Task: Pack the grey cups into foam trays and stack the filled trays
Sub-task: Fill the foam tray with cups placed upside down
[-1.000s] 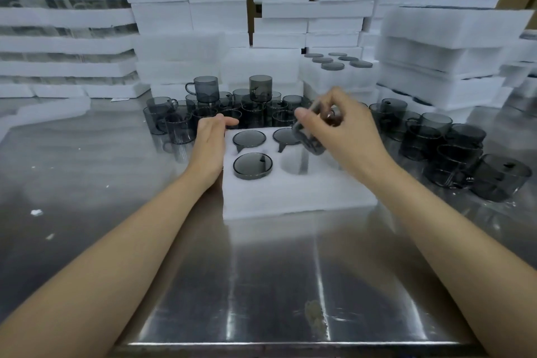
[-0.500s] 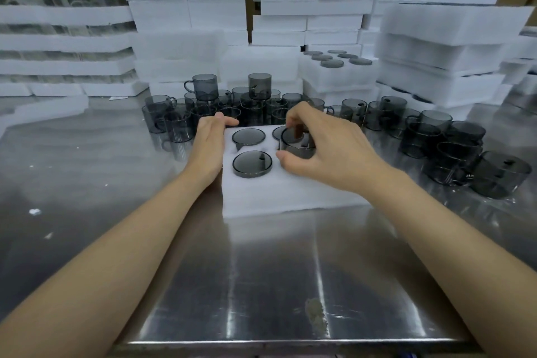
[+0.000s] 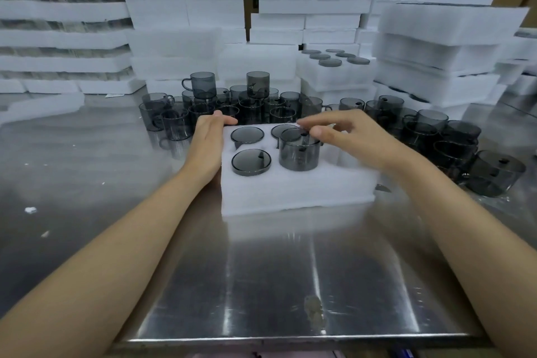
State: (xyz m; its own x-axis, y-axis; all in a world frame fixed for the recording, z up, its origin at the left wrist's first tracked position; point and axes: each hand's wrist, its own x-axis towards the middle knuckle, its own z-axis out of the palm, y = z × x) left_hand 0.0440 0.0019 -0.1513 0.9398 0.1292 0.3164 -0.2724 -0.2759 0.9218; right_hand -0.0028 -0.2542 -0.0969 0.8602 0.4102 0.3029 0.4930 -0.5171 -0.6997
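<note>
From the head camera we see one translucent grey round cup (image 3: 299,154) standing upside down in the near middle pocket of the white rectangular foam tray (image 3: 290,192). It is only partly sunk, with most of its wall above the foam. Our right hand (image 3: 348,139) reaches in from the right. The thumb and forefinger (image 3: 316,132) curl lightly onto the far right edge of the cup's upturned base and pinch it, though the forefinger is blurred. The other fingers spread loosely above the tray.

Our left hand (image 3: 207,145) lies released, with straight fingers pressed along the tray's left wall and the thumb over its far corner.

Directly left of the right fingertips, three seated grey cups (image 3: 247,134) show only their flat bases. Beyond the fingertips, loose grey cups (image 3: 250,107) crowd the shiny steel table (image 3: 261,270), with stacked white foam trays (image 3: 436,46) behind them.

The cup sits straight below the pinching fingers with its axis upright and in line with the pocket. We judge that the next move is a plain downward push by the right hand, the nearer one, while the left hand braces the tray. A tilted push could jam the cup against the foam.
</note>
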